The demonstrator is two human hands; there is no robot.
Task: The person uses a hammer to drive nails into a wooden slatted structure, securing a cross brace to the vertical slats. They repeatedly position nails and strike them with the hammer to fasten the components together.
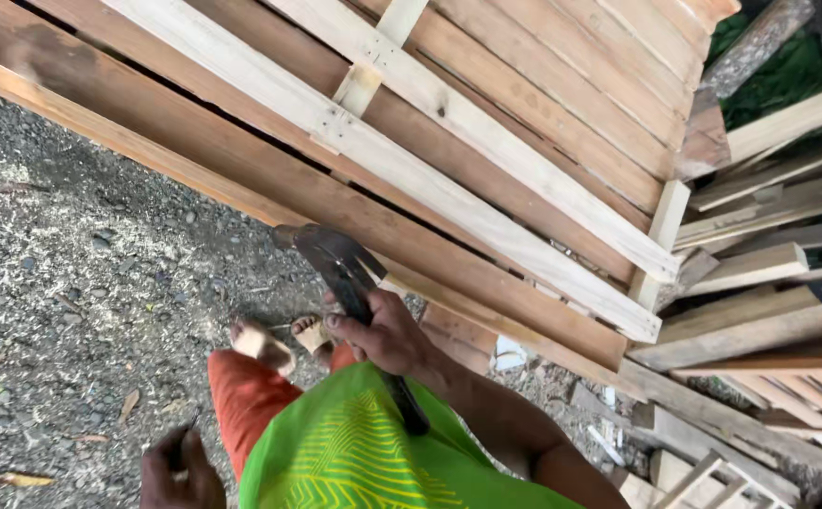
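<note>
1. At seven o'clock I see my left hand (pixel 180 468), low over the gravel ground (pixel 72 283), fingers curled together around something small and dark; I cannot tell what it is.
2. At six o'clock sit my orange shorts (pixel 246 396) and green shirt (pixel 364 452), with bare feet (pixel 279 339) just above.
3. Near centre, my right hand (pixel 384 332) is clamped on the handle of a claw hammer (pixel 349 278), wrist bent, forearm running to five o'clock. The head points to eleven o'clock, just beside the lowest plank.
4. From twelve to three o'clock leans the wooden pallet (pixel 486 151), boards still nailed on; I judge nothing is pried loose yet.
5. At four o'clock lie loose timber offcuts (pixel 740 330).
</note>
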